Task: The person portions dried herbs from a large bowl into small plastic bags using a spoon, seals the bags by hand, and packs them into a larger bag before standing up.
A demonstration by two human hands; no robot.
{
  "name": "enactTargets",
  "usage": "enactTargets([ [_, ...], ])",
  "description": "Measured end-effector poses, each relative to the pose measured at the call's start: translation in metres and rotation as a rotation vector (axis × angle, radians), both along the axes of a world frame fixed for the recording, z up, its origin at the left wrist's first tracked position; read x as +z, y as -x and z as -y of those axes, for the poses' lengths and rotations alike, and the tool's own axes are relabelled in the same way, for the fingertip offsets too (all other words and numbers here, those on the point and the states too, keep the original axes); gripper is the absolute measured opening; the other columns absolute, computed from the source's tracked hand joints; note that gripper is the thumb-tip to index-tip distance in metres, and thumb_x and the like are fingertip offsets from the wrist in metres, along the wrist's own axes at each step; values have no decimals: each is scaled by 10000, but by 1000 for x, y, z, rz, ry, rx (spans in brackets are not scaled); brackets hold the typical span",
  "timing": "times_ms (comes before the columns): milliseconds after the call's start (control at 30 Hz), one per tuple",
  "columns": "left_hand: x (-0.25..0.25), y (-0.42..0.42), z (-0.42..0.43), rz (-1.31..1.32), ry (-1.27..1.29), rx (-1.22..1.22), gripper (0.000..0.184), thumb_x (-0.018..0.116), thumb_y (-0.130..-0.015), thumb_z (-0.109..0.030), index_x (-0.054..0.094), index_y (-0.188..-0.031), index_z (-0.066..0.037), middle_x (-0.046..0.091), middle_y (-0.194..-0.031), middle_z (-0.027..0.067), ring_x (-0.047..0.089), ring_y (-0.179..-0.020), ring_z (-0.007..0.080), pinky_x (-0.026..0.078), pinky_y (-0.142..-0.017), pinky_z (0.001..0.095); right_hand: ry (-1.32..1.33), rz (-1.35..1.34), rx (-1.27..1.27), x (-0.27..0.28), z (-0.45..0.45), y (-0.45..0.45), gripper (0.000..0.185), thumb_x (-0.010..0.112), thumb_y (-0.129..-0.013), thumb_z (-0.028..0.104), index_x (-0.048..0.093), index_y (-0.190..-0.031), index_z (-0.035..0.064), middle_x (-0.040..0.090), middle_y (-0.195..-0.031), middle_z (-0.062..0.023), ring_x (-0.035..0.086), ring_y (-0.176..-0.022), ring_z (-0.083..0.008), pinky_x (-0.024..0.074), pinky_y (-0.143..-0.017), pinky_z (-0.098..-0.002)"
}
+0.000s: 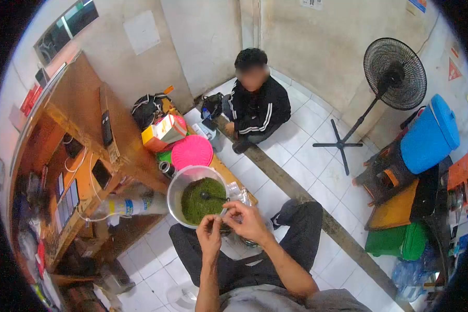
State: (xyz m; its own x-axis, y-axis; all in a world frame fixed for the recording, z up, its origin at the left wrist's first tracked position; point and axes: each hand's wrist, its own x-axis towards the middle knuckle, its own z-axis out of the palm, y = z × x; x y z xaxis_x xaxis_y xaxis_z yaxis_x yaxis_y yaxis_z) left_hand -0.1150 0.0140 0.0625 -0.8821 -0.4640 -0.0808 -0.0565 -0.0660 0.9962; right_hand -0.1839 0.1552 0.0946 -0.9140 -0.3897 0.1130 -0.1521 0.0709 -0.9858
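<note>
A clear plastic bowl (172, 200) stands just in front of my knees, partly filled with finely crumbled green material (195, 202). A black spoon (207, 196) lies in the green material, its handle pointing right. My left hand (209, 238) is closed in a pinch at the bowl's near edge. Close beside it, my right hand (247, 221) also pinches with thumb and fingers. Something small and pale seems to be between the fingertips, too small to make out. Clear, shiny plastic (235, 191) lies right of the bowl.
A pink lid (192, 152) and an open carton (164, 132) sit behind the bowl. A wooden cabinet (78, 112) stands left. Another person (260, 106) sits on the floor ahead. At right are a standing fan (394, 75), blue bin (432, 136) and green container (398, 242).
</note>
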Motion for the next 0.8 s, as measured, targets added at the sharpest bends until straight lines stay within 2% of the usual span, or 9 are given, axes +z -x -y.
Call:
enactTargets([
  [167,-27,-11,-7,10,126,-81,123,680,-967,-91,700,-1017,19,687,-910,20,613,-844,96,494,-779,253,-135,95,-35,-28,-31,-18,201,728,-851,-16,721,-1051,-24,766,-831,-88,717,-762,-115,568,-710,-279],
  [300,-53,-29,-11,24,177,-90,261,699,-950,-99,670,-1195,-15,701,-1094,64,646,-981,133,520,-842,284,-115,223,-37,-101,-54,-31,227,757,-838,-2,719,-1061,-16,765,-863,-121,735,-798,-146,578,-709,-289],
  [367,-59,-39,-7,80,159,-64,322,706,-943,-101,650,-1252,-28,694,-1146,73,646,-1018,138,523,-855,288,-365,182,-79,-153,-71,-32,311,813,-794,42,712,-1081,-24,765,-927,-158,754,-854,-210,587,-720,-324],
  [400,-65,-49,-3,140,131,-87,363,710,-941,-103,630,-1289,-39,690,-1164,68,642,-1021,136,519,-856,285,-716,-35,-16,-166,-80,-30,475,846,-744,127,687,-1178,19,751,-1021,-181,749,-880,-299,579,-787,-408],
  [533,-71,-76,14,246,2,-83,376,699,-948,-95,620,-1313,-45,687,-1187,64,638,-1010,132,512,-861,278,-600,44,-96,-184,-59,3,393,802,-778,128,699,-1136,4,744,-1017,-209,742,-907,-334,573,-795,-418],
  [600,-72,-87,21,247,-14,-63,354,688,-955,-89,626,-1300,-38,687,-1182,62,636,-1006,130,510,-863,275,-487,188,-205,-150,-26,31,337,805,-780,157,714,-1061,-4,743,-1009,-216,738,-914,-341,571,-815,-422],
  [700,-70,-96,27,267,-20,-25,311,667,-968,-76,637,-1272,-23,689,-1161,57,634,-1001,125,505,-873,266,-435,92,-276,-222,0,81,285,802,-778,162,718,-995,-3,741,-973,-220,733,-917,-349,571,-812,-434],
  [767,-66,-97,30,285,-2,-5,290,657,-973,-69,643,-1258,-15,691,-1144,55,633,-999,121,503,-881,261,-721,-9,-273,-270,12,100,255,801,-743,120,710,-953,9,733,-823,-151,718,-790,-341,563,-741,-440],
  [800,-63,-99,30,279,-18,9,277,656,-975,-67,649,-1246,-11,693,-1138,52,634,-1001,118,501,-892,260,-721,-11,-274,-284,16,101,255,801,-743,120,710,-953,9,733,-823,-151,718,-790,-341,563,-741,-440],
])
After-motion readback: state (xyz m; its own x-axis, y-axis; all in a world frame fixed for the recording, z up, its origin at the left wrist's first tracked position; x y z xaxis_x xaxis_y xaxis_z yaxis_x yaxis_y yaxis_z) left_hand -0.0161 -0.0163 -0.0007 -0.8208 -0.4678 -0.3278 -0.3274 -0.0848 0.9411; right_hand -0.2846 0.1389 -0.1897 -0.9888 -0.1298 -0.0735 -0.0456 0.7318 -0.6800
